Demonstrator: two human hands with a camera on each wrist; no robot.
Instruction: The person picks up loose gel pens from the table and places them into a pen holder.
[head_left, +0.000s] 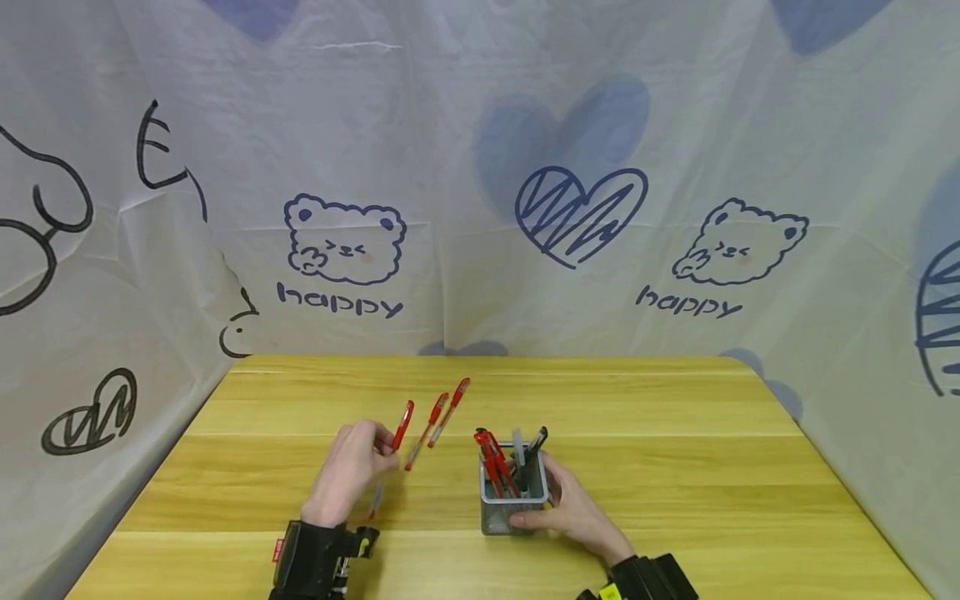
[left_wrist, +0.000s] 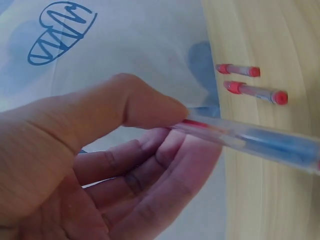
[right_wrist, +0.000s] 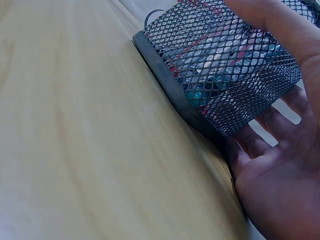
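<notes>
My left hand [head_left: 351,468] pinches a red-capped pen [head_left: 403,425] between thumb and fingers, above the table. In the left wrist view the clear barrel of this pen [left_wrist: 280,145] runs out past the thumb to the right. My right hand [head_left: 573,512] grips a square mesh pen holder [head_left: 498,518] from its right side, thumb across the front and fingers behind. Upright on the table, the holder contains red pens [head_left: 495,460], a dark pen [head_left: 538,439] and other pens. Through the mesh wall [right_wrist: 230,65], their lower ends show in the right wrist view.
Two more red-capped pens [head_left: 427,432] [head_left: 450,412] lie side by side on the wooden table [head_left: 675,442], beyond the left hand and left of the holder. A pale printed cloth [head_left: 465,308] hangs behind the table's far edge and along its sides.
</notes>
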